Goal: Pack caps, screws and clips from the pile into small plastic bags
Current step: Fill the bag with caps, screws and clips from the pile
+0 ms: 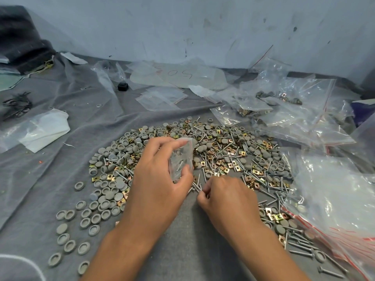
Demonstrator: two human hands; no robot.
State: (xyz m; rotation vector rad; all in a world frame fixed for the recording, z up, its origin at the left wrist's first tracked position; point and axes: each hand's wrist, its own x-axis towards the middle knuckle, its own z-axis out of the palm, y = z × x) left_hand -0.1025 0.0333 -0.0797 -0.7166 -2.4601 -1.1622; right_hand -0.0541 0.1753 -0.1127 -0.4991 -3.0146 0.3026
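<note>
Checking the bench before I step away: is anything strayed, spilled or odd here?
Mostly orderly. A few grey round plastic caps lie scattered on the grey cloth, apart from the main pile, near the left forearm. One small black block sits alone among empty clear bags at the back.

A single wide-angle view is given from a camera worn on the head, directed forward and steeply down. The grey cloth-covered work surface [60,159] is seen from close above, the forearms entering from the bottom edge. The pale scuffed wall [182,27] is taken in along the top. Straight lines are bowed toward the edges. No second view is provided.
</note>
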